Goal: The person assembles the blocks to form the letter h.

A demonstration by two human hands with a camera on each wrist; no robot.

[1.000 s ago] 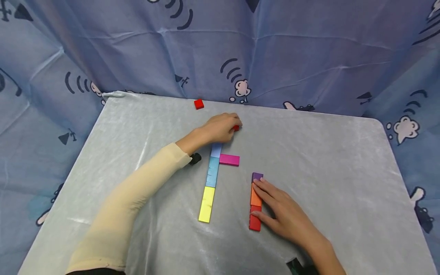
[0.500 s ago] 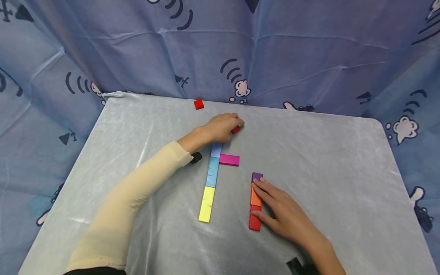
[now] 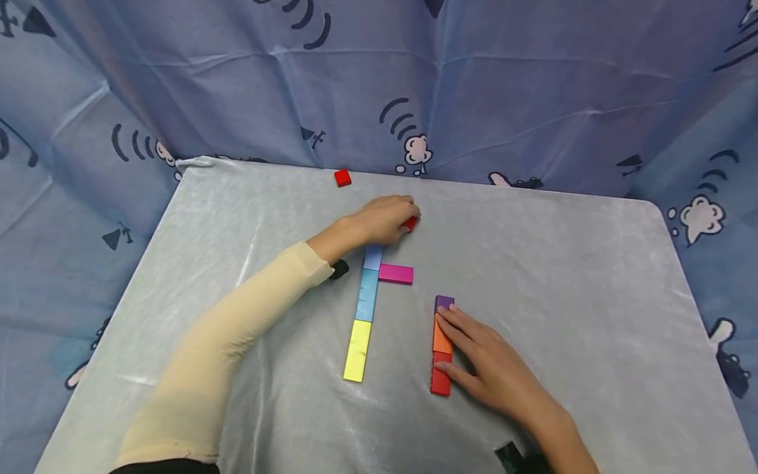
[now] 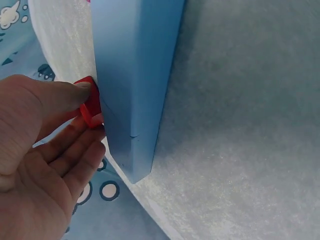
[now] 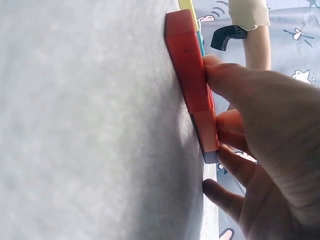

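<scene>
My left hand (image 3: 386, 219) pinches a small red block (image 3: 410, 224) beyond the top of a line of blocks. In the left wrist view the red piece (image 4: 91, 102) sits between thumb and fingers beside a tall-looking blue block (image 4: 131, 80). That line holds a yellow block (image 3: 358, 351), a light blue block (image 3: 367, 294) and a periwinkle block (image 3: 372, 257). A magenta block (image 3: 396, 274) juts rightward from it. My right hand (image 3: 494, 365) rests with extended fingers on a shorter row: red block (image 3: 441, 375), orange block (image 3: 441, 334), purple block (image 3: 444, 303).
Another small red block (image 3: 342, 178) lies near the far table edge. The grey cloth-covered table (image 3: 562, 263) spreads under everything. A blue printed curtain (image 3: 503, 85) hangs behind it. Dark wrist gear (image 3: 339, 269) shows under the left cuff.
The red block in my left fingers has turned and shifted slightly to the right. My right hand and the rows of blocks have stayed put.
</scene>
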